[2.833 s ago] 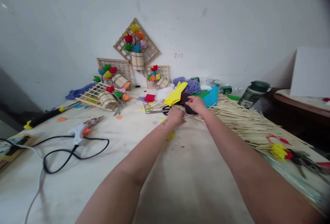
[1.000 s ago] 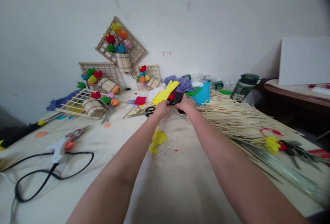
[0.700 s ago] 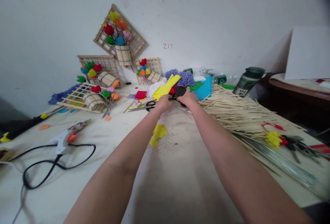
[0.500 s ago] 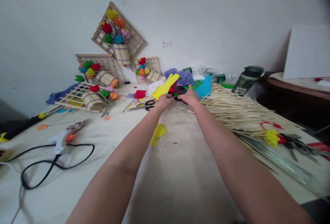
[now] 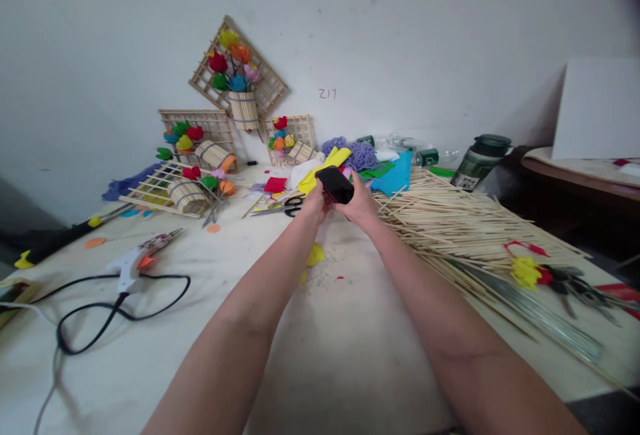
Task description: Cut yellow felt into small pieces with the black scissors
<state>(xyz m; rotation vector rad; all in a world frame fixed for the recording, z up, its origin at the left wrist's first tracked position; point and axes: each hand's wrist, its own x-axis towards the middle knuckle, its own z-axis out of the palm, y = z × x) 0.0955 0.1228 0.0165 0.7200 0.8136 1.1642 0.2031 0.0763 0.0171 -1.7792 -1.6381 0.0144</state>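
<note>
Both my arms reach out over the white table (image 5: 350, 355). My right hand (image 5: 361, 205) and my left hand (image 5: 315, 204) together hold a black phone (image 5: 335, 185), lifted above the table, its dark face tilted toward me. Fingers of both hands are curled round its edges. Just beyond the phone lie a yellow felt strip (image 5: 324, 168), a red felt piece (image 5: 275, 185) and black-handled scissors (image 5: 285, 207). A yellow scrap (image 5: 316, 254) lies on the table under my left forearm.
A big pile of bamboo sticks (image 5: 460, 221) spreads to the right. A glue gun (image 5: 135, 261) with a black cord lies at left. Stick-lattice frames with felt flowers (image 5: 239, 85) lean on the wall. A green bottle (image 5: 477, 165) stands at the back right; pliers and felt flowers (image 5: 540, 273) lie far right.
My hands pulled the black phone out of the felt heap and raised it toward me, its face now turned up. The view shifted slightly.
</note>
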